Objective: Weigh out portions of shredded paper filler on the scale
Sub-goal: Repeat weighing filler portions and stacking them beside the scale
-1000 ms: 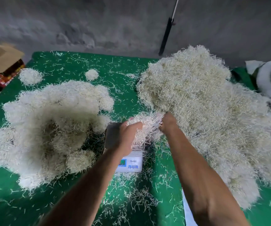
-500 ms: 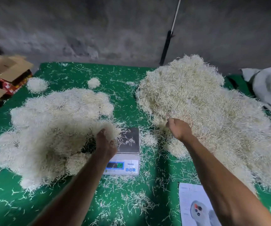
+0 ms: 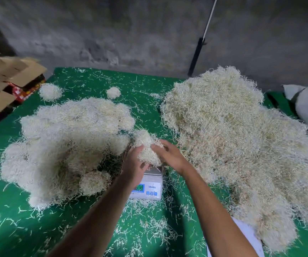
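Both hands have returned to the scale (image 3: 146, 184) since half a second ago, when the left hand (image 3: 133, 165) was releasing a weighed clump onto the pile at the left and the right hand (image 3: 169, 155) was reaching into the bulk heap (image 3: 242, 145) at the right. A fresh portion (image 3: 146, 148) of shredded paper filler is now cupped between them over the scale platform; whether it rests on the platform cannot be told. Left-hand fingers curl around the near-left side of the portion; right-hand fingers lie along its right flank, lightly bent.

Handling characteristics, as judged: the filler is very light, springy and loosely tangled. It sheds strands readily, as the litter on the green cloth (image 3: 93, 84) shows. Grasp from two opposite sides with a cupping hold, not a pinch, to keep the clump together.

Weighed portions (image 3: 66, 145) lie as rounded clumps left of the scale. Its display is lit, reading illegible.
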`<state>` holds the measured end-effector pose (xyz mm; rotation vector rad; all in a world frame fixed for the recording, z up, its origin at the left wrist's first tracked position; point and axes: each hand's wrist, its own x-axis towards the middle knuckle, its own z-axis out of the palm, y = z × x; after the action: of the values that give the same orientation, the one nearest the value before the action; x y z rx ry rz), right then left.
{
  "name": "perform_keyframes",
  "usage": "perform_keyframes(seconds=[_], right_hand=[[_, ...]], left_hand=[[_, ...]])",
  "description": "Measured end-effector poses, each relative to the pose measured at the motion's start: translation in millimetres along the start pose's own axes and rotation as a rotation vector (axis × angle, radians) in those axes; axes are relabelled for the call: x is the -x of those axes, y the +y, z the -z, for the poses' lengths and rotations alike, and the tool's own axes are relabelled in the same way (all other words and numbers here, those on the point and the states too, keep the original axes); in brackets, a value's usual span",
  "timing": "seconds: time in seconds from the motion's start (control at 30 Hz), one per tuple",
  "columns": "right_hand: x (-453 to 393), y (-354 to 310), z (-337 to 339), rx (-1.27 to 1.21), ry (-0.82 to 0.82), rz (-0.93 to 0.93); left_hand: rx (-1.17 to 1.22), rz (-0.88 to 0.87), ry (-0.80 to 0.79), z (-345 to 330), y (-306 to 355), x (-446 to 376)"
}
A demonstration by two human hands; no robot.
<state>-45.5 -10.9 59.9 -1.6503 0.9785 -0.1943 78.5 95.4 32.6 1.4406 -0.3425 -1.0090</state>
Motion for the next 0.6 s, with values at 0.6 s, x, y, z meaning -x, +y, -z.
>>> perform_keyframes(seconds=[0.6], right_hand=[[-57.5,49.1,-28.0,0.152,0.364,-0.142]], left_hand=[[0.022,0.257,0.369,69.8,-13.2,-39.8]])
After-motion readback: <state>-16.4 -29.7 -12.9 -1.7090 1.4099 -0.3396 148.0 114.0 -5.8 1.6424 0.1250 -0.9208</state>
